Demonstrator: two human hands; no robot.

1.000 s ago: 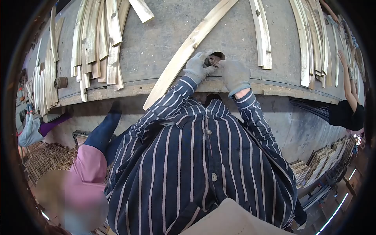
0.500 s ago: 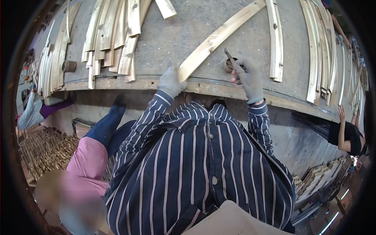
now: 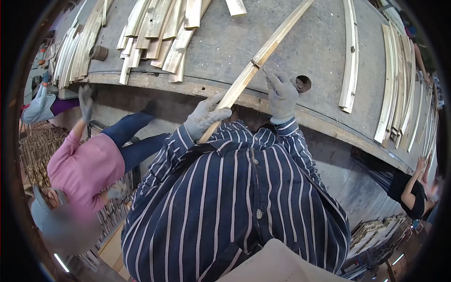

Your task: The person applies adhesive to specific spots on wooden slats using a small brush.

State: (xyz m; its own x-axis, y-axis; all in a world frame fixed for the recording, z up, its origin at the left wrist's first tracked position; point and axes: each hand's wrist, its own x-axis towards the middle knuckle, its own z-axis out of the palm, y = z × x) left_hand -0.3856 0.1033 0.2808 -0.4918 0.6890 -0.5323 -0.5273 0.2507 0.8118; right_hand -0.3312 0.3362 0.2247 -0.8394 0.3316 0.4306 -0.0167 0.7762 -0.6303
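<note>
My left hand, in a grey glove, is closed around the near end of a long wooden strip. The strip is turned on edge and slants up and away over the table. A dark knot marks its side. My right hand, also gloved, is beside the strip with its fingertips close to that knot. Its fingers are closed on a small stick-like tool, mostly hidden now. Just right of this hand is a small round brown pot.
Stacked wooden strips lie at left on the grey table, with a brown cup farther left. Another strip and a stack lie right. A person in pink is close on my left; another in black is at right.
The strip has been raised and turned on edge, its near end drawn toward my body. My right hand has moved left from the pot to the knot. The person in pink has shifted, an arm now raised.
</note>
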